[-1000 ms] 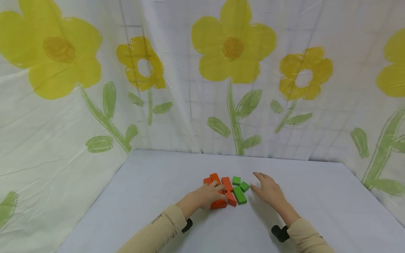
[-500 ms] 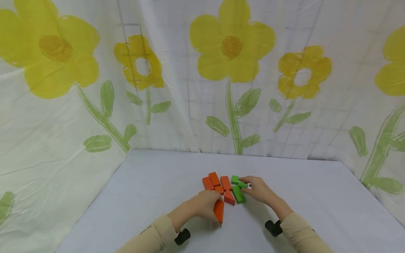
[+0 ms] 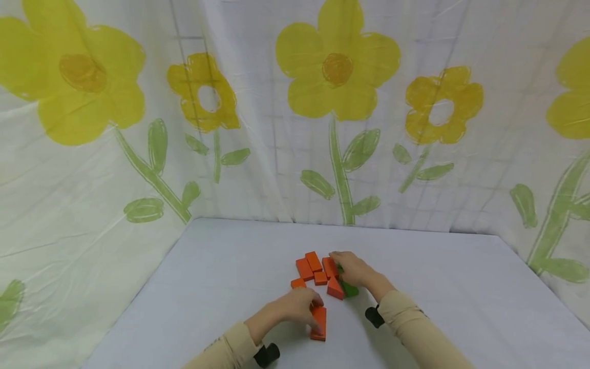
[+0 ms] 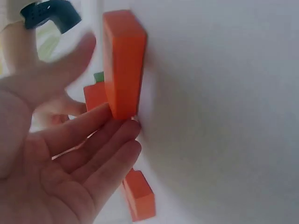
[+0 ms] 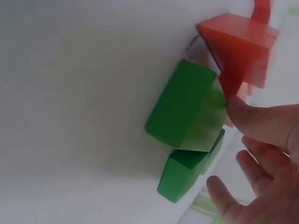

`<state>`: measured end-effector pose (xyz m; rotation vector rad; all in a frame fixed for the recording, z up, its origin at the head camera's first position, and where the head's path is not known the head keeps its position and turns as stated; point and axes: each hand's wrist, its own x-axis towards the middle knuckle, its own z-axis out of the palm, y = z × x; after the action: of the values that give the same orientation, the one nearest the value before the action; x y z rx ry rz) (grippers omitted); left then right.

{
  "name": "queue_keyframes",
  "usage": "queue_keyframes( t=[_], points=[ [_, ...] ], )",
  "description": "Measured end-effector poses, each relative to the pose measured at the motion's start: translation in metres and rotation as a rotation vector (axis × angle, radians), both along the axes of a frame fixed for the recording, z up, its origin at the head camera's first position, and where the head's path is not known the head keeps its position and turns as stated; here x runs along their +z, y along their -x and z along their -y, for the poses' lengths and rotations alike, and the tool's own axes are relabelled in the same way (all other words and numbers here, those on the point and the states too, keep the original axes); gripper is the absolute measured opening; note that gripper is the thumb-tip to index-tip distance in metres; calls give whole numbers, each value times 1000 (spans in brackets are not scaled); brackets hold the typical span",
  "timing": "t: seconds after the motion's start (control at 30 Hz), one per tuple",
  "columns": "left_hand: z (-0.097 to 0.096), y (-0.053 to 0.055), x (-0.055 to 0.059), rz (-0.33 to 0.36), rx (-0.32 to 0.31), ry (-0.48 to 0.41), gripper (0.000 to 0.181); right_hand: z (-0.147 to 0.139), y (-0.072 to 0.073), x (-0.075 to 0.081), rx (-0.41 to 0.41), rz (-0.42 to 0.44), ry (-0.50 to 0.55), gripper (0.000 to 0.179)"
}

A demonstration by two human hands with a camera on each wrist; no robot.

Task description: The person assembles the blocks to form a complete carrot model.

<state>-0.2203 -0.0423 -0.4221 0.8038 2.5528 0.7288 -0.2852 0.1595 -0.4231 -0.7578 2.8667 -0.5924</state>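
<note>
Left hand at the lone near block, right hand over the greens

The left hand (image 3: 297, 306) lies at the near block (image 3: 320, 318), an orange-red piece set nearer the person than the rest. The left wrist view shows its fingers almost straight, tips against the block's far end, while the thumb lies off to the left with a gap; nothing is gripped. Such flat contact would suit nudging or steadying more than lifting. Because the near block stands apart from the others, fingers and thumb have room around it.

The right hand (image 3: 352, 269) arches over the long green block (image 3: 350, 290) and the small green blocks (image 5: 178, 176). Its fingers are spread loosely, with no grasp visible. The thumb tip meets the edge of the long green block or hangs just in front; I cannot tell which. That spread probably keeps several pieces within reach together.

A red triangle (image 3: 335, 288) sits just left of the long green block, with a red bar (image 3: 328, 266) just beyond, so pieces crowd the thumb's side. Farther left are a small red block (image 3: 320, 278) and two red bricks (image 3: 309, 266) side by side. Another red piece (image 3: 298, 283) is partly hidden behind the left hand. The right hand covers most of the green from above. A flowered curtain (image 3: 262, 200) hangs behind the white table (image 3: 226, 287).
</note>
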Motion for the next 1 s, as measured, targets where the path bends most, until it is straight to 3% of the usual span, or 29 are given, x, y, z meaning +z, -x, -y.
queue_keyframes(
  t=[0.1, 0.2, 0.47, 0.8, 1.0],
  points=[
    [5, 4, -4, 63, 68, -134, 33, 4, 2, 2, -33, 37, -34, 57],
    [8, 5, -7, 96, 100, -212, 29, 6, 3, 4, -61, 82, -51, 60],
    [7, 3, -9, 119, 131, -266, 24, 7, 7, 3, -30, 122, -2, 59],
    [6, 2, -7, 104, 163, -241, 22, 2, 4, 3, -188, -125, 127, 66],
    [6, 1, -7, 101, 178, -236, 22, -10, -11, 11, -170, -188, 231, 62]
  ],
)
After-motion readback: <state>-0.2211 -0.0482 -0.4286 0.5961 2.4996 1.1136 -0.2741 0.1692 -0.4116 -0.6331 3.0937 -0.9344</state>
